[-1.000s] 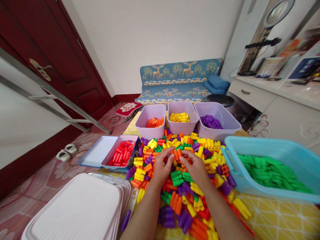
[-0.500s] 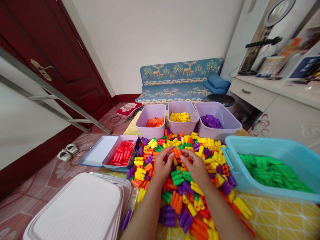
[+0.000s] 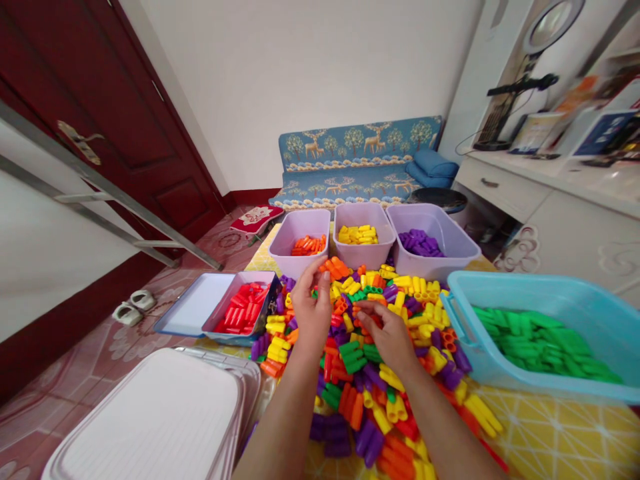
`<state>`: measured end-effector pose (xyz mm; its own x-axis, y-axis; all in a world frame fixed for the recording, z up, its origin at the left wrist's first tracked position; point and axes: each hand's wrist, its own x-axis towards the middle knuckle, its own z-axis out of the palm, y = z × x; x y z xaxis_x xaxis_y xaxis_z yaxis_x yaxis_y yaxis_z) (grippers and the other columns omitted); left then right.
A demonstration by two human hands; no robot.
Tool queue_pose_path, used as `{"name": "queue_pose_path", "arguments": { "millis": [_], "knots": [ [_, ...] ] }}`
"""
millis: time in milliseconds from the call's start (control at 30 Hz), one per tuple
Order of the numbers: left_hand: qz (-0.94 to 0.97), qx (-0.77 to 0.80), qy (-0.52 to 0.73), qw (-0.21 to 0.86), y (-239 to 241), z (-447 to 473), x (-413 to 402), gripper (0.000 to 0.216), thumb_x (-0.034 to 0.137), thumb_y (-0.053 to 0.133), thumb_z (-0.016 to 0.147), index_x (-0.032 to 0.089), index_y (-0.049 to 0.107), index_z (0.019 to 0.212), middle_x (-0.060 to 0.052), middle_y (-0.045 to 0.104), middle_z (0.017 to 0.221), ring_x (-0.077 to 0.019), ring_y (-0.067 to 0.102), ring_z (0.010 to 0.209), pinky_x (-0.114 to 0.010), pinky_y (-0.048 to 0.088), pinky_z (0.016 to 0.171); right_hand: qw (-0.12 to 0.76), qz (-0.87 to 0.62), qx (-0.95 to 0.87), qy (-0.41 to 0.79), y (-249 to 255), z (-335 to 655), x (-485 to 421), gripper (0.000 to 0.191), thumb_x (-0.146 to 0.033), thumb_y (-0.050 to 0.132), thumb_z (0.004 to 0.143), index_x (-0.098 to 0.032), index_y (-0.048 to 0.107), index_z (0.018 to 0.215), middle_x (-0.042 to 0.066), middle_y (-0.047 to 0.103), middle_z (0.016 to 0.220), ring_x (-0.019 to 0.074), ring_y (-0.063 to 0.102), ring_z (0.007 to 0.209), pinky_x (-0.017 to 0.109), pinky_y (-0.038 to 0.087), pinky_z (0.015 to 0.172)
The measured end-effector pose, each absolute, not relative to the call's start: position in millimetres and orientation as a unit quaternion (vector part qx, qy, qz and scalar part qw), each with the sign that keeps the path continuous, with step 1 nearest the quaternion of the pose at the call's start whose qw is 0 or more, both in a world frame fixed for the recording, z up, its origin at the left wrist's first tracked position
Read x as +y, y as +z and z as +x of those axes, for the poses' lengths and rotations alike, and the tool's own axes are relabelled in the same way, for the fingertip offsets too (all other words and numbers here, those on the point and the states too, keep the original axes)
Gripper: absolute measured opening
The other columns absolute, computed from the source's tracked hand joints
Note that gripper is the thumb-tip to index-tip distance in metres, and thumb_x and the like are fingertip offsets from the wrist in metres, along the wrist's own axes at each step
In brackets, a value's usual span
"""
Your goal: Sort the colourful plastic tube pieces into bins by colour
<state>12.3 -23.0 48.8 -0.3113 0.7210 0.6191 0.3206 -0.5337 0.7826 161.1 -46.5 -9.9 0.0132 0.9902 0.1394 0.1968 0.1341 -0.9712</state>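
My left hand (image 3: 311,303) grips an orange block (image 3: 336,268) between thumb and fingers, over the far edge of the pile (image 3: 353,360), toward its 11 o'clock. My right hand (image 3: 390,333) is over the middle of the pile with its fingers bent; there is orange at the fingertips, but I can't tell whether I have hold of it.

The pile is a jumble of yellow, orange, purple, green and red blocks on the yellow tabletop (image 3: 560,433). Taking it as the clock's centre, three lilac bins stand side by side: the left bin (image 3: 295,265) at 11 with orange blocks, the middle bin (image 3: 363,256) at 12 with yellow, and the right bin (image 3: 440,269) at 1 with purple. The blue tub (image 3: 550,293) at 3 holds green ones. At 10 the box (image 3: 225,303) holds red, its lid (image 3: 193,303) open beside it. White lids (image 3: 150,420) lie stacked at 8. Beyond the bins, at 12, is a blue sofa (image 3: 350,177).
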Motion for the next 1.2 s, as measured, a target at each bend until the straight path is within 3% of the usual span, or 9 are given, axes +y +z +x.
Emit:
{"name": "queue_pose_path", "arguments": {
  "millis": [300, 567, 667, 767, 867, 967, 1067, 1200],
  "knots": [
    [0.604, 0.399, 0.69, -0.023, 108, -7, 26, 0.034, 0.037, 0.049, 0.093, 0.015, 0.06, 0.116, -0.009, 0.065, 0.108, -0.0159, 0.063, 0.096, -0.028, 0.049, 0.086, 0.491, -0.514, -0.573, 0.407, -10, 160, -46, 0.03, -0.041, 0.059, 0.081, -0.02, 0.068, 0.1, 0.006, 0.072, 0.092, 0.0217, 0.067, 0.081, 0.032, 0.055, 0.067],
    [0.549, 0.44, 0.702, -0.114, 106, -24, 47, 0.033, 0.034, 0.043, 0.095, 0.017, 0.058, 0.118, -0.009, 0.064, 0.114, -0.0143, 0.062, 0.096, -0.024, 0.049, 0.08, 0.485, -0.518, -0.585, 0.393, -8, 160, -48, 0.028, -0.039, 0.057, 0.083, -0.021, 0.068, 0.101, 0.005, 0.072, 0.094, 0.0211, 0.067, 0.084, 0.031, 0.055, 0.07],
    [0.56, 0.525, 0.631, -0.11, 91, -33, 59, 0.03, 0.027, 0.047, 0.091, 0.019, 0.061, 0.116, -0.009, 0.067, 0.108, -0.0171, 0.063, 0.093, -0.028, 0.048, 0.082, 0.486, -0.512, -0.596, 0.382, -10, 161, -47, 0.026, -0.037, 0.056, 0.084, -0.021, 0.068, 0.1, 0.004, 0.071, 0.094, 0.0205, 0.067, 0.085, 0.032, 0.054, 0.075],
    [0.59, 0.643, 0.481, -0.087, 78, -40, 63, 0.029, 0.022, 0.056, 0.082, 0.02, 0.067, 0.108, -0.011, 0.069, 0.098, -0.0257, 0.062, 0.095, -0.039, 0.047, 0.086, 0.489, -0.506, -0.598, 0.383, -11, 161, -47, 0.026, -0.037, 0.056, 0.084, -0.021, 0.068, 0.1, 0.004, 0.071, 0.095, 0.0204, 0.067, 0.087, 0.032, 0.054, 0.077],
    [0.618, 0.663, 0.415, -0.072, 72, -38, 48, 0.025, 0.021, 0.06, 0.077, 0.019, 0.071, 0.099, -0.013, 0.068, 0.101, -0.0301, 0.059, 0.101, -0.046, 0.044, 0.092, 0.484, -0.51, -0.595, 0.39, -10, 161, -48, 0.026, -0.038, 0.055, 0.084, -0.021, 0.067, 0.101, 0.005, 0.071, 0.095, 0.021, 0.067, 0.087, 0.033, 0.054, 0.076],
    [0.655, 0.604, 0.453, -0.018, 63, -26, 18, 0.025, 0.021, 0.057, 0.08, 0.019, 0.07, 0.1, -0.01, 0.07, 0.1, -0.0255, 0.061, 0.098, -0.041, 0.046, 0.091, 0.481, -0.514, -0.59, 0.395, -9, 160, -49, 0.027, -0.038, 0.056, 0.084, -0.021, 0.067, 0.101, 0.005, 0.072, 0.093, 0.0213, 0.067, 0.085, 0.033, 0.055, 0.073],
    [0.703, 0.573, 0.409, 0.106, 43, -12, -13, 0.024, 0.025, 0.056, 0.081, 0.021, 0.07, 0.101, -0.007, 0.072, 0.091, -0.0209, 0.066, 0.082, -0.034, 0.05, 0.079, 0.487, -0.506, -0.596, 0.389, -8, 160, -49, 0.026, -0.037, 0.056, 0.084, -0.021, 0.068, 0.101, 0.005, 0.071, 0.094, 0.021, 0.067, 0.086, 0.033, 0.055, 0.074],
    [0.745, 0.598, 0.28, 0.095, 16, 4, -38, 0.034, 0.02, 0.059, 0.076, 0.024, 0.067, 0.109, -0.009, 0.07, 0.104, -0.0257, 0.062, 0.097, -0.038, 0.047, 0.086, 0.49, -0.5, -0.605, 0.38, -8, 161, -48, 0.026, -0.036, 0.055, 0.084, -0.021, 0.067, 0.102, 0.004, 0.071, 0.092, 0.0205, 0.067, 0.086, 0.033, 0.054, 0.076]
  ]
}}
